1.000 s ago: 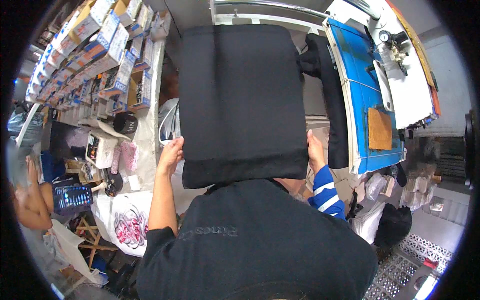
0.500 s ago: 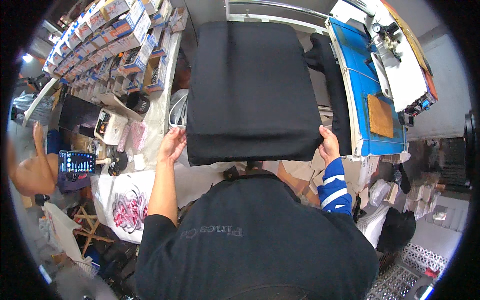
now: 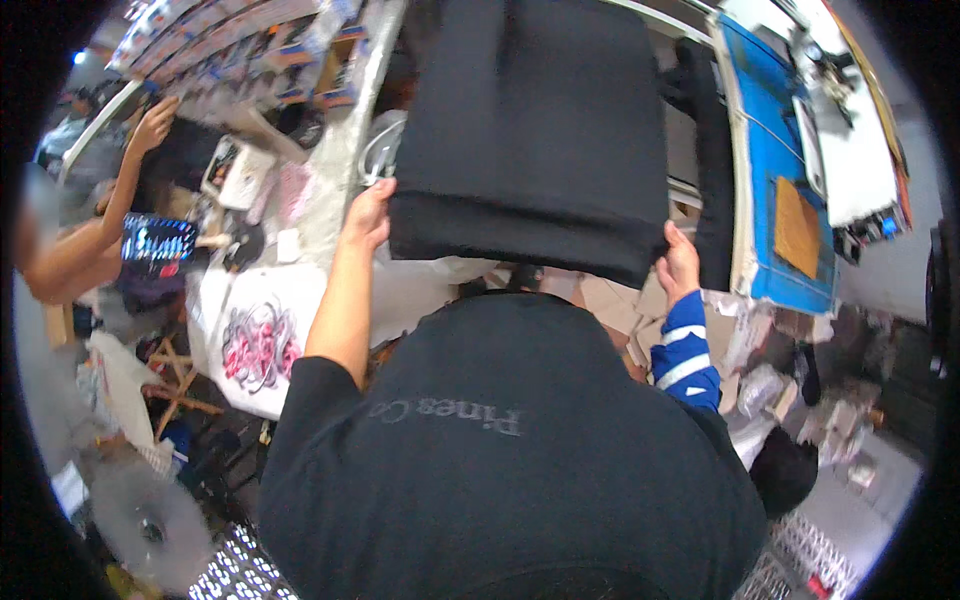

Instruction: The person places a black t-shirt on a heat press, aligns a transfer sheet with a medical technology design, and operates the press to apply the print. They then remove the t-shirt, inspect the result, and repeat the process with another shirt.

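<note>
A wide black cloth (image 3: 540,120) lies spread in front of me as a near-rectangular panel, its near edge hanging with a fold across it. My left hand (image 3: 370,213) is closed on its near left edge, thumb uppermost. At the near right corner, my right hand (image 3: 680,262) pinches the cloth between thumb and fingers. Whatever supports the cloth is hidden beneath it. Another strip of black cloth (image 3: 712,180) hangs just right of the panel. Close to my left hand is a clear plastic-looking item with a white loop (image 3: 382,150).
At right stands a blue-topped surface (image 3: 750,130) with a tan pad (image 3: 797,225) and a white machine (image 3: 850,150). Boxes (image 3: 230,40) fill the far left shelves. Pink-and-grey cords (image 3: 260,345) lie on a white table at left, near a phone (image 3: 158,238) and another person's arm (image 3: 115,210).
The view has shifted and tilted. My hands and the cloth's near edge now sit higher in the picture, with the edge slanting lower toward the right. The other person's hand has risen.
</note>
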### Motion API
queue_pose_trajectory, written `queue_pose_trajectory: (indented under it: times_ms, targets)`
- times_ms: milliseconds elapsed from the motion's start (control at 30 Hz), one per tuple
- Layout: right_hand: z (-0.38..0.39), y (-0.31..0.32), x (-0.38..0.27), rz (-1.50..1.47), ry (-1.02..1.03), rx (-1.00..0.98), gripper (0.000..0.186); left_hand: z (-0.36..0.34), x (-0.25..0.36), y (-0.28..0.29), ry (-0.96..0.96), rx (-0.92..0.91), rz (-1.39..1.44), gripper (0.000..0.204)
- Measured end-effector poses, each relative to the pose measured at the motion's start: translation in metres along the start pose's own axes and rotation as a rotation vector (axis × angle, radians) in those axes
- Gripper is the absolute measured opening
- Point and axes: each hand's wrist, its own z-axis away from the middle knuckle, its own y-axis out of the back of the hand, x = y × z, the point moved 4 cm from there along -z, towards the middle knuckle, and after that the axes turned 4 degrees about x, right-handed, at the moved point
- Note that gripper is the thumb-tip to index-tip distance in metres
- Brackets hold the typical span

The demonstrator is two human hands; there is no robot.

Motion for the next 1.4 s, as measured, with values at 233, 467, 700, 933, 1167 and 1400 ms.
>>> queue_pose_trajectory:
  times_ms: [233,467,700,933,1167,1400]
  targets:
    - [0.011,-0.024,-0.008,-0.036,0.052,-0.021,0.030,0.012,0.005,-0.004,0.050,-0.023,0.109,0.038]
    - [0.008,-0.032,0.009,0.267,0.091,0.000,0.030,0.013,0.000,0.001,-0.172,0.253,-0.465,0.033]
    - [0.057,-0.074,-0.030,1.250,0.913,0.390,0.031,0.070,0.029,-0.098,-1.141,0.548,-1.360,0.022]
    - [0.147,-0.147,0.019,1.725,1.155,-0.372,0.060,0.140,-0.060,-0.165,-1.300,-0.344,-1.732,0.046]
    - [0.153,-0.148,0.005,1.401,1.226,-0.363,0.034,0.169,-0.045,-0.055,-1.202,0.352,-1.288,0.024]
    - [0.135,-0.226,-0.026,1.351,1.215,-0.495,0.026,0.223,-0.058,0.189,-0.323,1.736,-1.364,0.056]
